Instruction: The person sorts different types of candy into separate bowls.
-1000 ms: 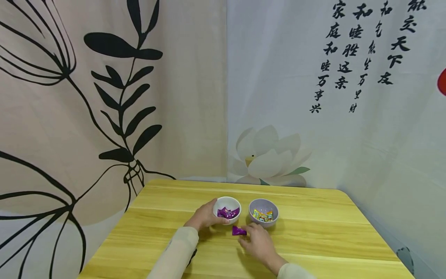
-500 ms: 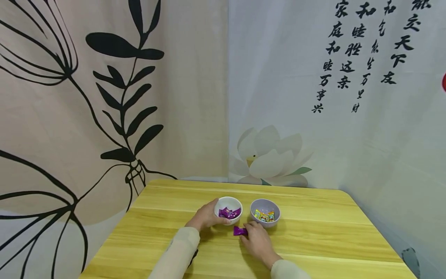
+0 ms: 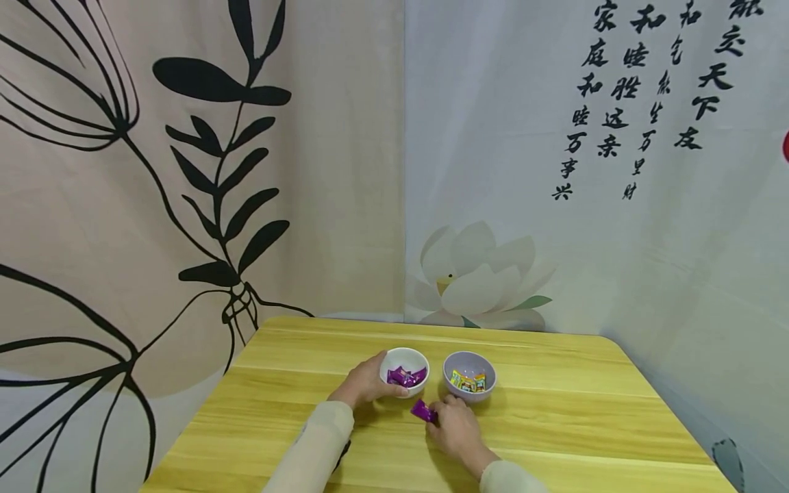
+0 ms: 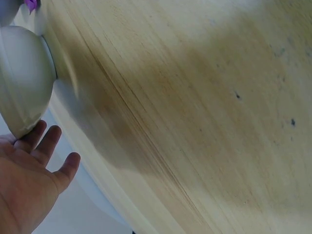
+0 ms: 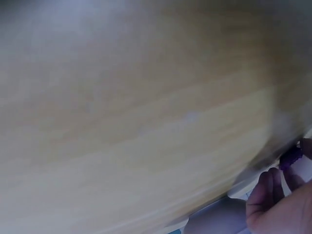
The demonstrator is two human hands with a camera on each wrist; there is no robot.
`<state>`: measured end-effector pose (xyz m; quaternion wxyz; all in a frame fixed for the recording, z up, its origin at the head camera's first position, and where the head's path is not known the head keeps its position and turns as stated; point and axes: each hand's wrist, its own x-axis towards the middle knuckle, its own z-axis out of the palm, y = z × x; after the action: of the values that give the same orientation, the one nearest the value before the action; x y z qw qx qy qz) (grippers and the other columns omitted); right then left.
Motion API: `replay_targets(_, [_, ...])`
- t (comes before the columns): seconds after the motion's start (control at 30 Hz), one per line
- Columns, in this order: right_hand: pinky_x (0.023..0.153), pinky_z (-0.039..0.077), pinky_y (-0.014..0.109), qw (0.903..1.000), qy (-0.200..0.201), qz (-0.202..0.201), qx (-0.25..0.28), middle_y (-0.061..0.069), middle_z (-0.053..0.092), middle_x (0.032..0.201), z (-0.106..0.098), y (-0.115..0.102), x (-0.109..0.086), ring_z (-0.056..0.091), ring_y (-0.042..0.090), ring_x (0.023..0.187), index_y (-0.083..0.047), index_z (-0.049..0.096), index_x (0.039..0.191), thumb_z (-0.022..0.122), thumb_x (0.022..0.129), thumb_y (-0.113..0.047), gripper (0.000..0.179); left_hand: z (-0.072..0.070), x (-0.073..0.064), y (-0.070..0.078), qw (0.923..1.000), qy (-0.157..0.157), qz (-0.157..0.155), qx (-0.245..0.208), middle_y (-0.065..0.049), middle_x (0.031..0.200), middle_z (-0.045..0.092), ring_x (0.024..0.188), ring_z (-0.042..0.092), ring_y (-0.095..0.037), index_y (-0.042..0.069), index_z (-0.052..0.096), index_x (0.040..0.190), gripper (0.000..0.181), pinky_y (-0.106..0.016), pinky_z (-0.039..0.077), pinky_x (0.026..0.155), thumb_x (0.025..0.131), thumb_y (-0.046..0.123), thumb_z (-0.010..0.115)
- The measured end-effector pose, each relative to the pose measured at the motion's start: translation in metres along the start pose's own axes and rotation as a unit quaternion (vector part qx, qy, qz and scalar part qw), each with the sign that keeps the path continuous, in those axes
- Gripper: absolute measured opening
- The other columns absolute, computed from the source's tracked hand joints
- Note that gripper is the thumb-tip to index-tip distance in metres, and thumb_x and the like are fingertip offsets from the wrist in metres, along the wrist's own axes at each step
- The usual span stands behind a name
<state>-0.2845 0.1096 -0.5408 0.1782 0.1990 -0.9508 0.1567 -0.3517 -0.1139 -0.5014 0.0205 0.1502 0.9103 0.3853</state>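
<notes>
My left hand [image 3: 365, 382] grips the side of a white bowl [image 3: 405, 355] with thumb and fingers. Several purple-wrapped candies [image 3: 407, 376] lie inside that bowl. In the left wrist view, fingertips touch the rim of the white bowl [image 4: 27, 73], whose base faces the table. A single purple-wrapped candy [image 3: 423, 411] is pinched between the thumb and fingers of my right hand [image 3: 457, 429], just in front of the two bowls. The right wrist view shows this purple candy [image 5: 291, 158] at the fingertips, dim and partly cut off.
Right of the white bowl stands a lavender bowl [image 3: 470, 360] with several yellow-wrapped candies [image 3: 468, 382] in it. Both bowls are on a wooden table [image 3: 555, 411]. Behind the table's far edge hangs a printed curtain [image 3: 345, 171].
My right fingers have closed on the purple candy, and its left end has tilted up. The left hand stays on the white bowl. The head view has shifted slightly.
</notes>
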Motion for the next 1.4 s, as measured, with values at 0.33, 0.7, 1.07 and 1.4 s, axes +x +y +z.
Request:
replay_targets(0.33, [0.066, 0.048, 0.037, 0.9998, -0.005, -0.014, 0.011, -0.003, 0.058, 0.082, -0.009, -0.003, -0.011, 0.054, 0.017, 0.073, -0.012, 0.075, 0.094, 0.08, 0.075, -0.026, 0.025, 0.001, 0.002, -0.002, 1.0, 0.002, 0.003, 0.002, -0.014, 0.127, 0.061, 0.117, 0.057, -0.035, 0.006, 0.048, 0.14, 0.09, -0.056, 0.044, 0.1, 0.07, 0.043, 0.09])
replay_targets(0.7, [0.067, 0.048, 0.034, 0.999, 0.021, -0.013, 0.038, -0.006, 0.057, 0.082, -0.018, -0.004, -0.014, 0.052, 0.013, 0.074, -0.009, 0.076, 0.099, 0.079, 0.078, -0.027, 0.027, 0.001, 0.0, -0.002, 1.0, 0.002, 0.008, -0.004, -0.015, 0.126, 0.062, 0.115, 0.058, -0.035, 0.005, 0.049, 0.139, 0.089, -0.057, 0.045, 0.099, 0.07, 0.042, 0.09])
replay_targets(1.07, [0.07, 0.053, 0.035, 0.9943, 0.077, -0.02, 0.071, -0.001, 0.066, 0.089, -0.033, -0.008, -0.006, 0.062, 0.017, 0.079, -0.007, 0.076, 0.1, 0.081, 0.078, -0.023, 0.027, 0.001, 0.001, -0.006, 1.0, 0.002, 0.008, 0.001, -0.014, 0.126, 0.062, 0.113, 0.058, -0.034, 0.006, 0.049, 0.14, 0.09, -0.056, 0.045, 0.098, 0.07, 0.044, 0.09])
replay_targets(1.4, [0.071, 0.053, 0.037, 0.9913, 0.093, 0.002, 0.093, 0.002, 0.067, 0.091, -0.041, -0.007, 0.016, 0.062, 0.019, 0.083, -0.004, 0.076, 0.103, 0.08, 0.081, -0.022, 0.028, -0.001, 0.001, -0.005, 0.9999, 0.0, 0.011, -0.01, -0.014, 0.125, 0.063, 0.112, 0.059, -0.035, 0.005, 0.049, 0.14, 0.089, -0.058, 0.045, 0.097, 0.069, 0.042, 0.09])
